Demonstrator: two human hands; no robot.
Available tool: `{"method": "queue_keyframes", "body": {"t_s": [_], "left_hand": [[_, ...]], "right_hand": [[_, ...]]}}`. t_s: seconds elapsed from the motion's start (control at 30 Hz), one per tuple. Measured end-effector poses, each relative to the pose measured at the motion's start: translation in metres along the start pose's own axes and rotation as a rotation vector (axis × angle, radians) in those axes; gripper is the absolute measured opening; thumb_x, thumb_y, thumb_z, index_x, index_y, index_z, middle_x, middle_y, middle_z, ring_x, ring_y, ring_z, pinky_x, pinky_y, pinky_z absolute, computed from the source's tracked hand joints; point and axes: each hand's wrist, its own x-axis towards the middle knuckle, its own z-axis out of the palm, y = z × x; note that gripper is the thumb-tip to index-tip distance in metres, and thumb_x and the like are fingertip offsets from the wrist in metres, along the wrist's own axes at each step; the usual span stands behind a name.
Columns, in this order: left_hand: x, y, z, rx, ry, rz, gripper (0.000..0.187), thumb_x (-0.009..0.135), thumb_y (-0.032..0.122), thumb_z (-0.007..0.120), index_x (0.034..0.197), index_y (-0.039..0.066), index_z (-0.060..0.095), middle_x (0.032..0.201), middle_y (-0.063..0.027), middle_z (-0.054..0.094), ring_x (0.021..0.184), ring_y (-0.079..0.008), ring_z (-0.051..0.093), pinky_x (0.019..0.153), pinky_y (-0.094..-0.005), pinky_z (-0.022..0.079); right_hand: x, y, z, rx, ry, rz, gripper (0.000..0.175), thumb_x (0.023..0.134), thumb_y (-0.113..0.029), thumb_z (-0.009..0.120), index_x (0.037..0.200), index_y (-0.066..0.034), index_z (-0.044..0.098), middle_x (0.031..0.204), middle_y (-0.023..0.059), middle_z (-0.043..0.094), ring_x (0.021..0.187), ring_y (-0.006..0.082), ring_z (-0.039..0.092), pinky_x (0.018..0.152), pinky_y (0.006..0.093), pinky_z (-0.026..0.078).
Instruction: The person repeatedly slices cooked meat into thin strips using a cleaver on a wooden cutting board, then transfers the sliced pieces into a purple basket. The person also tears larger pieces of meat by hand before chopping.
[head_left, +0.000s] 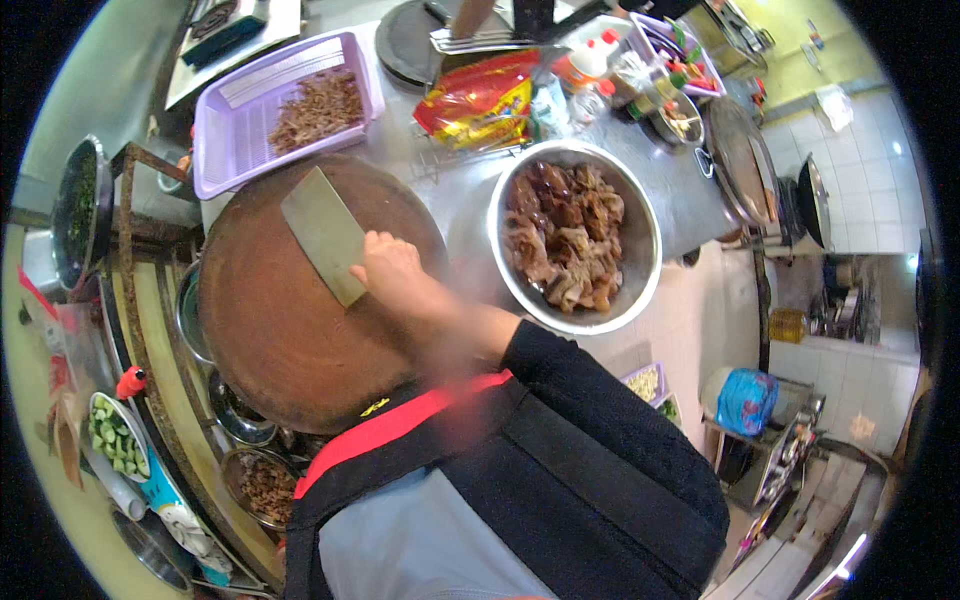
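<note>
My right hand (390, 271) is closed around the handle of a broad cleaver (324, 234). The cleaver's blade shows its flat side over a thick round wooden chopping block (262, 300); whether the blade touches the wood I cannot tell. To the right of the block a steel bowl (646, 289) holds brown, wet-looking pieces of meat (566, 232). Behind the block stands a purple plastic basket (232, 135) with a heap of thin brown shreds (319, 112) in it. My left hand is out of view.
Red and yellow food bags (480, 97) and red-capped bottles (589, 64) crowd the back of the steel table (682, 195). On the left are a metal rack (127, 225), a bowl of chopped green vegetables (116, 435) and a bowl of brown minced food (266, 487).
</note>
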Motion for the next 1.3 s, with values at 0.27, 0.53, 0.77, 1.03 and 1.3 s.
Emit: {"method": "queue_keyframes", "body": {"t_s": [0.27,0.53,0.77,1.03,1.3], "left_hand": [[0.026,0.047,0.014,0.081,-0.129,0.228,0.012,0.087,0.008,0.067,0.094,0.0,0.07,0.08,-0.0072,0.07,0.069,-0.0119,0.064,0.063,-0.0265,0.052],[0.021,0.123,0.002,0.042,-0.166,0.432,0.015,0.088,0.009,0.066,0.099,0.0,0.071,0.085,-0.0071,0.071,0.075,-0.0115,0.066,0.068,-0.0263,0.053],[0.014,0.219,0.043,-0.322,-0.132,0.641,0.028,0.095,0.01,0.059,0.118,-0.005,0.061,0.097,-0.011,0.071,0.09,-0.0152,0.067,0.081,-0.0298,0.053],[0.052,0.383,0.156,-0.178,-0.1,0.763,0.041,0.091,0.012,0.066,0.128,0.0,0.054,0.117,-0.0146,0.064,0.108,-0.0207,0.062,0.084,-0.0306,0.054],[0.063,0.46,0.203,0.625,0.209,1.319,0.087,0.066,0.02,0.082,0.142,0.007,0.043,0.136,-0.0196,0.052,0.127,-0.0341,0.048,0.112,-0.0464,0.031]], "right_hand": [[-0.086,-0.005,-0.048,0.029,0.216,-0.161,0.02,0.081,-0.013,0.066,0.1,-0.0097,0.065,0.103,0.0142,0.058,0.094,0.034,0.057,0.078,0.0436,0.051],[-0.107,0.147,-0.125,-0.308,0.337,0.492,0.049,0.076,-0.015,0.069,0.121,-0.0038,0.056,0.106,0.02,0.061,0.098,0.0396,0.059,0.087,0.0448,0.049],[-0.105,0.194,-0.151,0.884,0.067,0.602,0.037,0.082,-0.009,0.07,0.116,0.0025,0.063,0.099,0.0049,0.068,0.086,0.0114,0.061,0.074,0.0252,0.048],[-0.137,0.2,-0.193,1.242,-0.032,0.58,0.035,0.09,-0.005,0.061,0.125,-0.002,0.06,0.11,0.0058,0.067,0.092,0.0141,0.064,0.08,0.0278,0.052],[-0.148,0.191,-0.217,0.816,0.029,0.261,0.044,0.077,-0.005,0.072,0.12,-0.0016,0.063,0.11,0.0095,0.069,0.097,0.0149,0.065,0.086,0.0315,0.052]]}}
